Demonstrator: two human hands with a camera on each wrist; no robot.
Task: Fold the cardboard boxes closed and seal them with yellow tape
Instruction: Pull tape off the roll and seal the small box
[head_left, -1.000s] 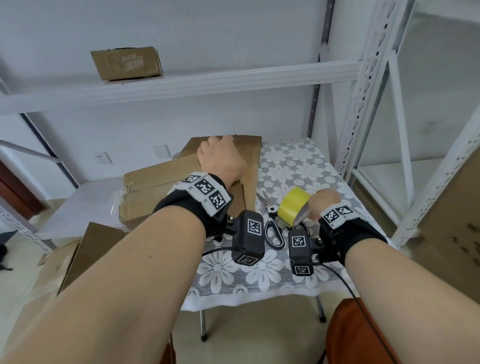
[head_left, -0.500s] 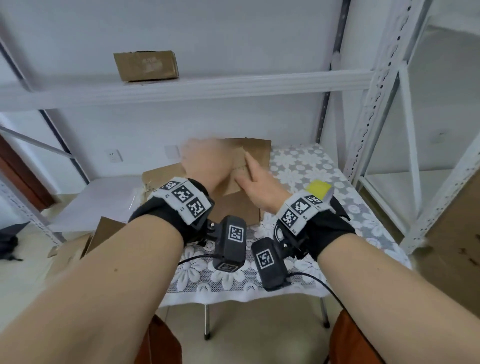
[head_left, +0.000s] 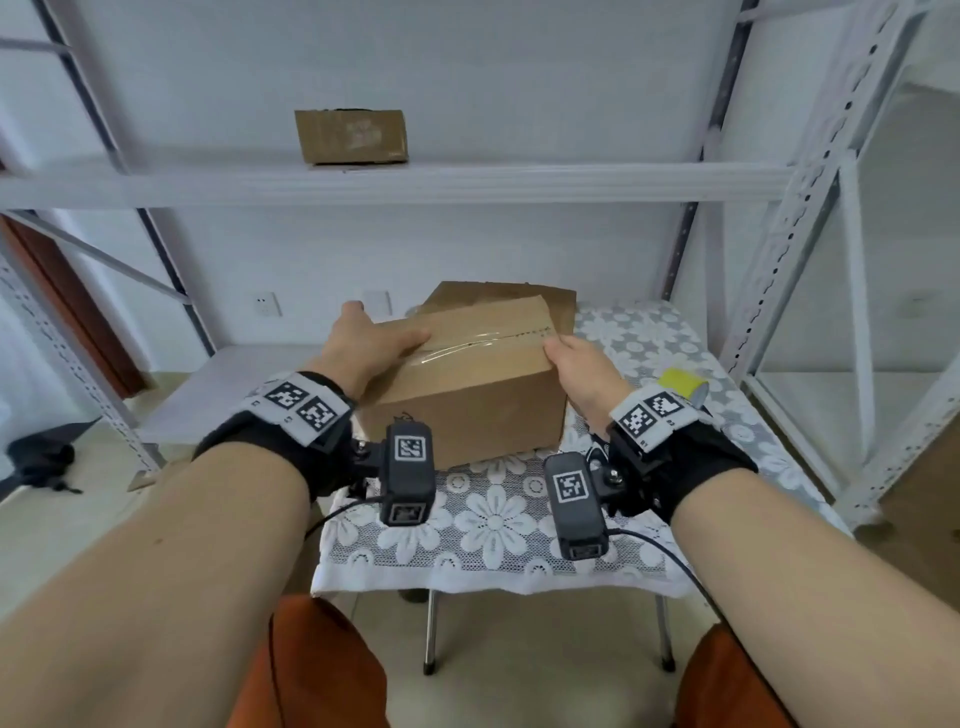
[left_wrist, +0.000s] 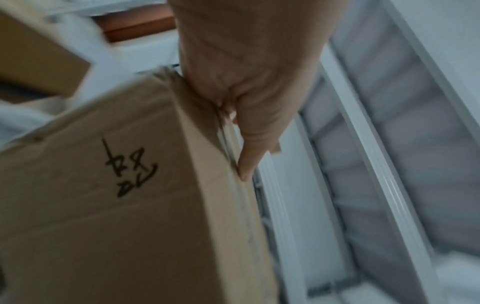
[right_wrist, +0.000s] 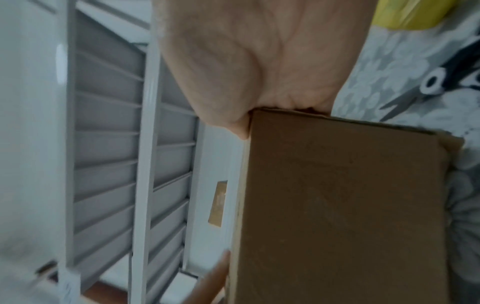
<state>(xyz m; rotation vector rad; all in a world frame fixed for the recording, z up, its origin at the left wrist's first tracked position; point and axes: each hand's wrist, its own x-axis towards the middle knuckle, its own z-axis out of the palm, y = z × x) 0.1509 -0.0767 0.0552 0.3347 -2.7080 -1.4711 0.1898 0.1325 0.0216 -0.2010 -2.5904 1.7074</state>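
A brown cardboard box (head_left: 467, 389) sits low over the near left part of the table, its flaps shut and a strip of clear tape along the top seam. My left hand (head_left: 371, 345) grips its left end, thumb lying along the top edge. My right hand (head_left: 579, 364) grips the right end. The left wrist view shows the box (left_wrist: 103, 185) with black handwriting beside my left hand (left_wrist: 246, 82). The right wrist view shows the box's side (right_wrist: 337, 205) under my right hand (right_wrist: 259, 61). The yellow tape roll (head_left: 680, 382) lies on the table behind my right wrist.
A flat piece of cardboard (head_left: 550, 299) lies behind the box on the table with the flowered lace cloth (head_left: 493, 519). Scissors (right_wrist: 428, 86) lie near the yellow tape roll (right_wrist: 405, 14). Another box (head_left: 350, 136) stands on the white shelf (head_left: 519, 182) above. Metal rack uprights (head_left: 789, 234) stand at the right.
My right hand left the yellow tape roll on the table and moved over to the cardboard. Both hands now grip the box by its ends, closer to me.
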